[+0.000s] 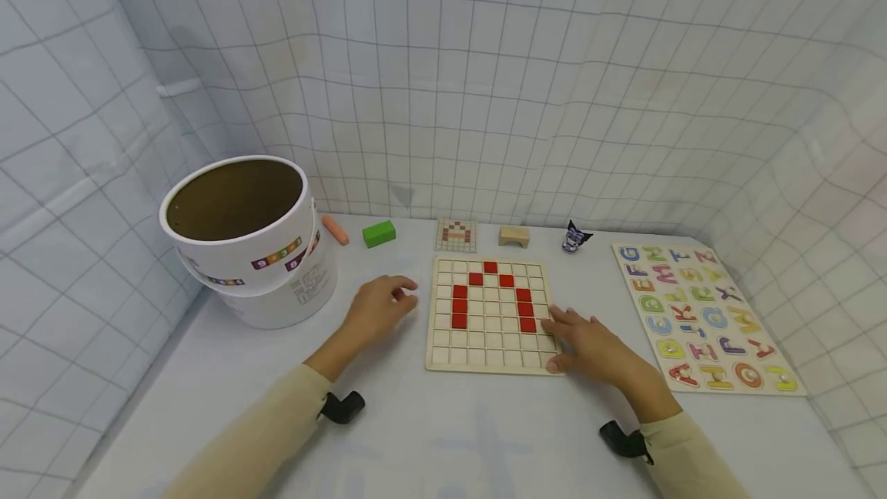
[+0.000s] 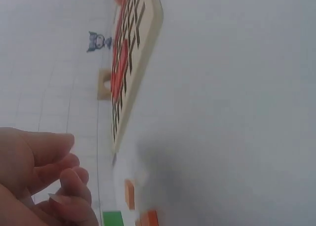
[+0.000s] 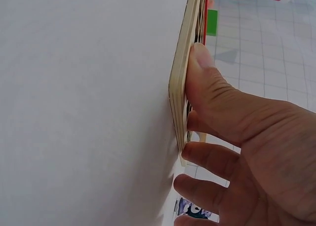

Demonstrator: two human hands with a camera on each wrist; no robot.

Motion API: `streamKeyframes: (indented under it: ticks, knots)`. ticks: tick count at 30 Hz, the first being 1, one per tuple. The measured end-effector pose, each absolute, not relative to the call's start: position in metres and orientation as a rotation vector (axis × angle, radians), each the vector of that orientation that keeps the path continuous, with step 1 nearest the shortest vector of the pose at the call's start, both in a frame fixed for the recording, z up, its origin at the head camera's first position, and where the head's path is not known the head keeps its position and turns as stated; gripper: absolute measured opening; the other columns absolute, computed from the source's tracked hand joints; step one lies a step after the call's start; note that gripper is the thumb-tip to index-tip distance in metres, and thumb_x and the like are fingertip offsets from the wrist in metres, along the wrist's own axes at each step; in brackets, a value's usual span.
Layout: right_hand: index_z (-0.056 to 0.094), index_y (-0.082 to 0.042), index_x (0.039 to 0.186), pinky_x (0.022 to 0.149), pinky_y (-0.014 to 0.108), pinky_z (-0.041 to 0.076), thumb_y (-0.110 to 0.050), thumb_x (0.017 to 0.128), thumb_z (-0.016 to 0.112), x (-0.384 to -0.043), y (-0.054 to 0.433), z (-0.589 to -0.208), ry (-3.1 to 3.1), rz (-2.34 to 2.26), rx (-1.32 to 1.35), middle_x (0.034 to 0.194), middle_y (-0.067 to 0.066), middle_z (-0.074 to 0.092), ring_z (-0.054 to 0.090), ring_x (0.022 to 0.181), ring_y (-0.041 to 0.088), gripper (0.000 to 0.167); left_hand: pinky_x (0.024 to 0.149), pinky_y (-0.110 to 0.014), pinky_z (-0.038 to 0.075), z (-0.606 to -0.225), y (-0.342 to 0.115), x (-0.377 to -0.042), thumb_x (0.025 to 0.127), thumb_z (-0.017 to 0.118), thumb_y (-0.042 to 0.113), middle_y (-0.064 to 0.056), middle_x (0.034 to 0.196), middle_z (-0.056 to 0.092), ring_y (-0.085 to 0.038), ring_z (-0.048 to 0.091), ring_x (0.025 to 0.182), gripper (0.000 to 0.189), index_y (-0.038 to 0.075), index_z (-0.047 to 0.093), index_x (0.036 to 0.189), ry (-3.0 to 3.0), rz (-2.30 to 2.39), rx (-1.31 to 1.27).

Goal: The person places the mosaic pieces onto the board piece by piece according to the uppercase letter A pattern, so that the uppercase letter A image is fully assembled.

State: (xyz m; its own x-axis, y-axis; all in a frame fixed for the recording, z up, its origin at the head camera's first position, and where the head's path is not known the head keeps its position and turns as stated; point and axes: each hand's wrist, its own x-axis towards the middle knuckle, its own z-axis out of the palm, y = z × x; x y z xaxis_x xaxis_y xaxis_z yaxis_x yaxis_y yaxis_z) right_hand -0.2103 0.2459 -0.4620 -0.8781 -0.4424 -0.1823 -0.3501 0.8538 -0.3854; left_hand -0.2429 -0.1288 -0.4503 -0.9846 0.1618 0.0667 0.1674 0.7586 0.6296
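A square wooden grid board (image 1: 487, 363) lies on the white table with red square tiles in an arch-like shape (image 1: 460, 306). My left hand (image 1: 377, 310) hovers left of the board, its fingers loosely bent, with nothing visible between them; in the left wrist view the fingers (image 2: 69, 186) are apart from the board. My right hand (image 1: 592, 349) rests on the board's right edge. In the right wrist view its thumb (image 3: 202, 70) lies on the board's surface, and the other fingers spread along the side. Behind the board lies a small pattern card (image 1: 456, 236).
A white bucket (image 1: 270, 291) stands at the left. Along the back lie an orange stick (image 1: 335, 229), a green block (image 1: 379, 234), a wooden arch block (image 1: 513, 236) and a small dark-eared figure (image 1: 574, 238). An alphabet puzzle board (image 1: 693, 314) lies at the right.
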Motion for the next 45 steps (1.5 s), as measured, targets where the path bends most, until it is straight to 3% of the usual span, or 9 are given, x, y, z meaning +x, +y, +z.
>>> streamKeyframes:
  ticks: [3,7,12,15,24,32,40,45]
  knots:
    - [0.053,-0.009,0.148,0.115,0.068,0.022,-0.042,0.084,0.079,-0.210,0.246,-0.461,2.769,-0.493,-0.606,0.162,0.018,0.036,0.029,0.149,0.046,0.076,0.079,-0.043,0.052,-0.450,-0.156,-0.239,0.093,0.071,0.017,-0.015,0.107,0.067,-0.027,0.062,0.091,0.036,0.006,0.070,0.127,-2.957,-0.927,-0.154]
    - [0.053,-0.008,0.148,0.116,0.068,0.021,-0.040,0.084,0.080,-0.209,0.246,-0.463,2.762,-0.521,-0.591,0.162,0.018,0.034,0.029,0.149,0.046,0.077,0.076,-0.046,0.053,-0.454,-0.174,-0.232,0.094,0.070,0.020,-0.022,0.114,0.061,-0.030,0.061,0.088,0.042,0.002,0.064,0.131,-3.034,-0.764,-0.033]
    - [0.051,-0.009,0.150,0.116,0.068,0.019,-0.042,0.084,0.079,-0.210,0.245,-0.464,2.739,-0.537,-0.578,0.163,0.018,0.032,0.029,0.149,0.044,0.079,0.062,-0.038,0.048,-0.461,-0.183,-0.226,0.094,0.071,0.032,-0.014,0.093,0.061,-0.026,0.057,0.075,0.041,-0.001,0.059,0.115,-3.140,-0.640,0.010]
    - [0.052,-0.008,0.149,0.115,0.069,0.021,-0.042,0.084,0.079,-0.210,0.244,-0.463,2.752,-0.517,-0.593,0.163,0.019,0.033,0.030,0.149,0.044,0.078,0.061,-0.036,0.047,-0.463,-0.185,-0.224,0.094,0.071,0.031,-0.010,0.086,0.059,-0.024,0.055,0.072,0.037,-0.002,0.060,0.109,-3.175,-0.628,-0.019]
    - [0.052,-0.007,0.149,0.115,0.069,0.022,-0.042,0.085,0.078,-0.212,0.246,-0.464,2.760,-0.510,-0.627,0.163,0.019,0.033,0.030,0.148,0.045,0.077,0.072,-0.041,0.053,-0.459,-0.180,-0.223,0.090,0.072,0.014,-0.010,0.089,0.062,-0.024,0.057,0.077,0.024,0.000,0.065,0.108,-3.159,-0.666,-0.080]
    - [0.052,-0.007,0.148,0.114,0.070,0.022,-0.043,0.084,0.078,-0.213,0.247,-0.466,2.762,-0.499,-0.632,0.162,0.020,0.034,0.031,0.147,0.046,0.078,0.066,-0.036,0.047,-0.457,-0.175,-0.219,0.086,0.075,0.009,-0.007,0.085,0.057,-0.021,0.052,0.076,0.013,0.006,0.067,0.095,-3.069,-0.567,-0.285]
    - [0.052,-0.007,0.149,0.115,0.069,0.022,-0.043,0.084,0.078,-0.214,0.247,-0.467,2.758,-0.507,-0.624,0.162,0.019,0.034,0.031,0.148,0.046,0.078,0.070,-0.037,0.052,-0.458,-0.175,-0.218,0.091,0.075,0.008,-0.005,0.087,0.067,-0.019,0.056,0.075,0.019,0.010,0.065,0.106,-3.096,-0.712,-0.338]
    - [0.052,-0.007,0.148,0.115,0.069,0.021,-0.042,0.085,0.078,-0.214,0.247,-0.468,2.757,-0.521,-0.604,0.162,0.019,0.034,0.030,0.148,0.046,0.077,0.064,-0.032,0.048,-0.460,-0.161,-0.226,0.092,0.076,0.014,-0.003,0.078,0.064,-0.016,0.057,0.068,0.011,0.012,0.071,0.101,-3.019,-1.087,-0.282]
